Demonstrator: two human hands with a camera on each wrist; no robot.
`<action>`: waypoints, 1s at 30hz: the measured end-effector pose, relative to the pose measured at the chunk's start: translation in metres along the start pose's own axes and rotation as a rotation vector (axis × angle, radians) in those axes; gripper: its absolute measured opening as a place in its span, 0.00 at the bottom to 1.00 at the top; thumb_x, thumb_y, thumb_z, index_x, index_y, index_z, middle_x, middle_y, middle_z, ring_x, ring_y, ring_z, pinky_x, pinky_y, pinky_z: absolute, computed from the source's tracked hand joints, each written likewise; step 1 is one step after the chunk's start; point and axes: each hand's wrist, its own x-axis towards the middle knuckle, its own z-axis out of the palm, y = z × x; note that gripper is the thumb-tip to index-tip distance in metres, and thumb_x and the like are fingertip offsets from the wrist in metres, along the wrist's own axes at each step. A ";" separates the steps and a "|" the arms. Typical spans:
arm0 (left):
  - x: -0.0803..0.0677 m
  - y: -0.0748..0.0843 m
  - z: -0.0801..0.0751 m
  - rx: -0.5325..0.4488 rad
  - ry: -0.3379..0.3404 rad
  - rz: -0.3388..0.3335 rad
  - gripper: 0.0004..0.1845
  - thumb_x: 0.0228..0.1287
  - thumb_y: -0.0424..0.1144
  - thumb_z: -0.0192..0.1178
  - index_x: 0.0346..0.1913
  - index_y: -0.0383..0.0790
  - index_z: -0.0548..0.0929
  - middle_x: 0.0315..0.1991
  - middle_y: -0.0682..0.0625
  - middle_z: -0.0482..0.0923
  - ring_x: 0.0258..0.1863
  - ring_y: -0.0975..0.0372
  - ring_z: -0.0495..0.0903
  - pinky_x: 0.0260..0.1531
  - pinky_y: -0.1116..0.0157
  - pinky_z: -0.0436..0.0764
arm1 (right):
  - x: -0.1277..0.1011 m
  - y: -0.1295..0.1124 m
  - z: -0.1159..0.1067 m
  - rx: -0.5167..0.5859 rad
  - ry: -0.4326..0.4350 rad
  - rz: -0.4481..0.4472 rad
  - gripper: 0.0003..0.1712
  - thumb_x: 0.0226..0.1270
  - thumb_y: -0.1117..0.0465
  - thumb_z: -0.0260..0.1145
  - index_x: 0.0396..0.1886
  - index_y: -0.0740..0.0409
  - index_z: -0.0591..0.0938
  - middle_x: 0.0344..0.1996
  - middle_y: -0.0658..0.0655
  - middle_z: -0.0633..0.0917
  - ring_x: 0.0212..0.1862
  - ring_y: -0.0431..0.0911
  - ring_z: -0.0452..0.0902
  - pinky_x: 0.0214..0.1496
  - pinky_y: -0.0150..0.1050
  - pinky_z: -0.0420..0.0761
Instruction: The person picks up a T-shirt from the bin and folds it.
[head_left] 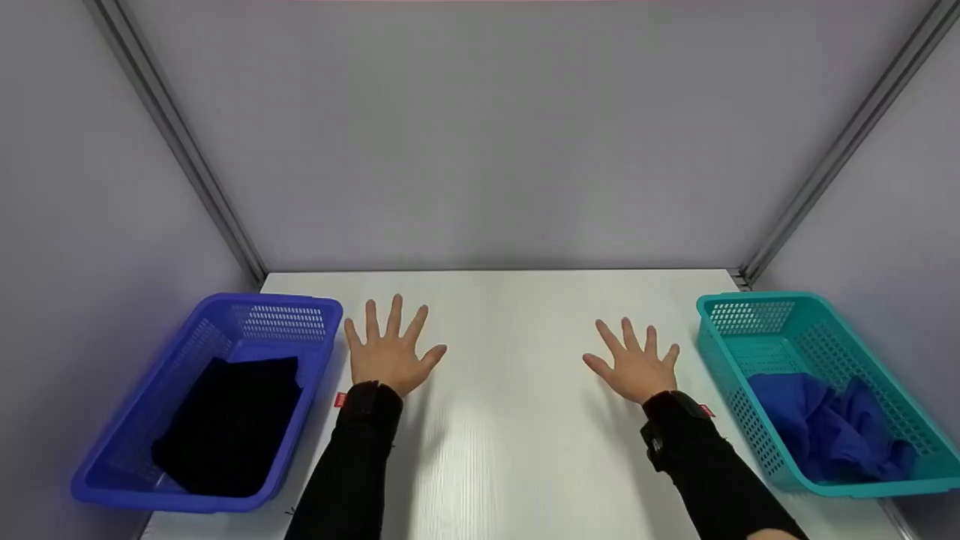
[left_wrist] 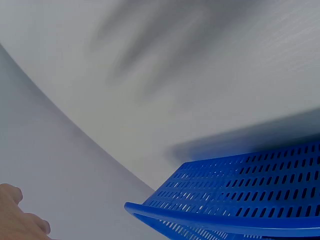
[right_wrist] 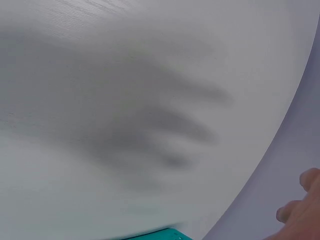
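Note:
Above the white table, my left hand has its fingers spread and straight and holds nothing. It is nearest to the blue plastic basket, in which a black folded cloth lies. My right hand, also spread and holding nothing, hovers on the other side, closer to the teal basket. Crumpled blue fabric lies in that basket's near part. Only a few fingers of the left hand show in the left wrist view; the right wrist view likewise catches some fingers.
The white table stretches between the baskets and carries the shadows of both hands. Grey-white panels enclose it: a back wall, a left wall and a right wall, with metal posts at the corners.

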 end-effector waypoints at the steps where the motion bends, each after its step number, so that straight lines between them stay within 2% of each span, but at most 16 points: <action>1: 0.000 0.000 0.000 -0.003 0.004 -0.001 0.42 0.71 0.75 0.44 0.83 0.63 0.57 0.85 0.46 0.44 0.82 0.38 0.38 0.73 0.30 0.37 | 0.000 0.000 0.000 0.001 0.001 -0.001 0.45 0.78 0.31 0.51 0.85 0.45 0.56 0.81 0.71 0.52 0.78 0.79 0.39 0.67 0.85 0.37; 9: -0.004 -0.006 0.002 -0.011 -0.009 -0.013 0.42 0.71 0.75 0.44 0.83 0.62 0.57 0.85 0.45 0.44 0.82 0.37 0.39 0.73 0.30 0.38 | 0.001 -0.001 0.001 -0.018 0.003 -0.008 0.44 0.78 0.31 0.50 0.85 0.45 0.56 0.81 0.71 0.53 0.78 0.79 0.39 0.67 0.85 0.38; 14: -0.003 -0.008 0.000 0.000 -0.008 -0.012 0.42 0.72 0.74 0.44 0.83 0.61 0.58 0.85 0.45 0.46 0.82 0.36 0.40 0.73 0.29 0.42 | 0.002 -0.002 -0.001 -0.018 0.005 -0.009 0.44 0.79 0.32 0.51 0.85 0.45 0.55 0.81 0.71 0.52 0.78 0.79 0.39 0.68 0.84 0.38; 23: -0.001 -0.009 -0.012 -0.022 -0.025 0.002 0.42 0.73 0.74 0.44 0.83 0.59 0.58 0.84 0.43 0.46 0.81 0.35 0.40 0.73 0.29 0.39 | 0.004 -0.006 -0.002 -0.041 0.040 -0.042 0.44 0.79 0.32 0.52 0.85 0.44 0.56 0.81 0.70 0.55 0.78 0.79 0.41 0.67 0.85 0.40; 30: 0.002 -0.014 -0.026 -0.018 0.004 0.019 0.42 0.74 0.72 0.44 0.83 0.57 0.58 0.84 0.42 0.47 0.81 0.34 0.41 0.72 0.28 0.40 | 0.003 -0.015 -0.010 -0.041 0.055 -0.074 0.44 0.78 0.32 0.52 0.85 0.42 0.56 0.82 0.68 0.54 0.79 0.77 0.41 0.68 0.83 0.39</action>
